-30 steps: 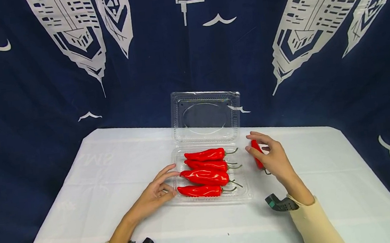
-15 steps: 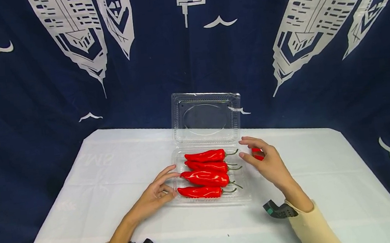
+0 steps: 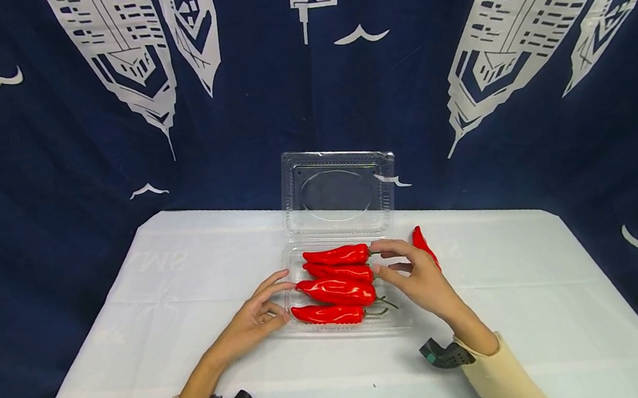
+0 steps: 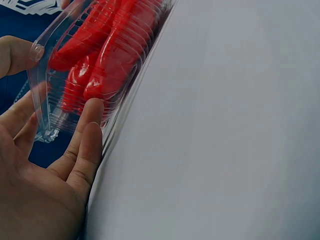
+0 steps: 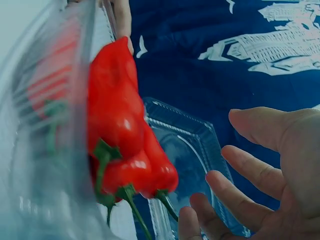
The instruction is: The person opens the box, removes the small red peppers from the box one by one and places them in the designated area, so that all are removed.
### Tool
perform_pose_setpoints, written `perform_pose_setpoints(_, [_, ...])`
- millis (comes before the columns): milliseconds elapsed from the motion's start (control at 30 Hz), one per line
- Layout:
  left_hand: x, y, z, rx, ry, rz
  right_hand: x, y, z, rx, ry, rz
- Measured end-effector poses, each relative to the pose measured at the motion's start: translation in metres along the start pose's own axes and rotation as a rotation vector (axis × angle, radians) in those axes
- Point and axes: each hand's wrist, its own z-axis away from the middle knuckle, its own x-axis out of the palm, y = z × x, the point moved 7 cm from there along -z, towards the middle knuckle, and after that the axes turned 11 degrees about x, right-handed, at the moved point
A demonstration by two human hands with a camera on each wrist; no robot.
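Red peppers (image 3: 337,291) lie in clear container (image 3: 352,331); left hand (image 3: 254,316) and right hand (image 3: 419,278) spread; loose pepper (image 3: 424,246) beyond the right.

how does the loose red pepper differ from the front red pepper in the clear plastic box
The loose long red pepper lies on the white-covered table; the front long red pepper lies inside the clear plastic box. The loose pepper's tip points toward the table's far edge, the front pepper's points left. The loose pepper's stem doesn't show; the front pepper's green stem does. Both are red and tapered.
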Motion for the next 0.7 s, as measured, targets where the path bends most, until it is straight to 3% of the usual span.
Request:
perform_pose_setpoints(333, [-0.001,0.000,0.000,0.009,-0.002,0.002,0.024,-0.004,0.005,-0.058,-0.076,0.008])
perform_pose_setpoints(700, [0.000,0.000,0.001,-0.001,0.000,-0.007,0.040,-0.002,0.005,-0.114,-0.060,0.091])
